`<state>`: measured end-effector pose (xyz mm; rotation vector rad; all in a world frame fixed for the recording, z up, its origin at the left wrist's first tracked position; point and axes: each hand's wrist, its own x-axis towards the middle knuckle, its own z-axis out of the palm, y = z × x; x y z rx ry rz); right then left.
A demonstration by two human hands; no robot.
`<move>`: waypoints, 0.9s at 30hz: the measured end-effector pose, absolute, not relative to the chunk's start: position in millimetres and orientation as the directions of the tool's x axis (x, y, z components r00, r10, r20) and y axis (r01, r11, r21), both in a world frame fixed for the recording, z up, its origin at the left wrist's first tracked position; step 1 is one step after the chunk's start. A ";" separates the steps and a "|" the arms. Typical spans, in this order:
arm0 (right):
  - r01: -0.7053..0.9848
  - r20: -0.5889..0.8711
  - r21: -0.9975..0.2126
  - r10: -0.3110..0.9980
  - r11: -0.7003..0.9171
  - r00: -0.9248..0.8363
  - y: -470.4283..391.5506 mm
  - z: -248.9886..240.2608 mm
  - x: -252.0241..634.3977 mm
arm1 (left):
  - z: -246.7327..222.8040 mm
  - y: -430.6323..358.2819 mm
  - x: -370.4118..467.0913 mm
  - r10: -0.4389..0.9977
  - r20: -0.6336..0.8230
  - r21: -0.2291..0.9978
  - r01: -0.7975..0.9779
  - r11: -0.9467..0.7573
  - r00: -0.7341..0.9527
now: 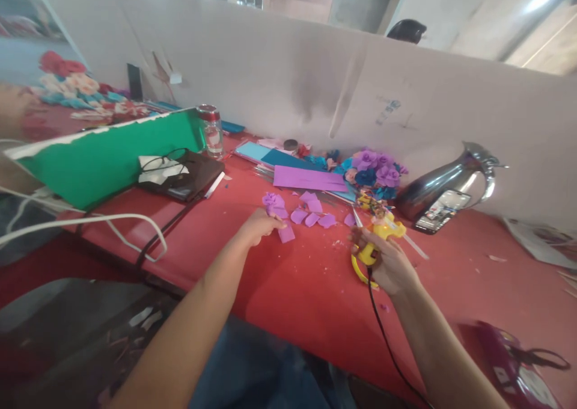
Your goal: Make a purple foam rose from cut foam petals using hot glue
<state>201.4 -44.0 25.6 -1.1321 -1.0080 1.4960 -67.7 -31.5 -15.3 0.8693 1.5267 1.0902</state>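
My left hand (260, 227) is closed, its fingers pinched at the base of a purple paper flower (273, 201). A flat purple petal piece (286, 234) shows just under those fingertips. My right hand (393, 263) is wrapped round a yellow glue gun (382, 233) with a black cord and a clear glue stick at its back. Beside it, a yellow loop (357, 270) and a metal blade (357, 216) look like scissors; whether the right hand grips them too is hidden. Loose cut purple petals (311, 219) lie between both hands.
Behind the petals are purple paper sheets (311, 179) and a bunch of paper flowers (376, 171). A metal jug (433, 177) with a phone (442, 212) leaning on it stands right. Leftward are a glass jar (211, 133), green board (117, 156), eyeglasses (166, 162) and white cable (112, 218).
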 end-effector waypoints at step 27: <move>0.753 -0.056 -0.627 0.954 0.196 -0.295 -64.5 -6.4 149.3 | -22.0 -31.9 -62.2 0.935 -0.211 0.953 0.152 0.261 -0.284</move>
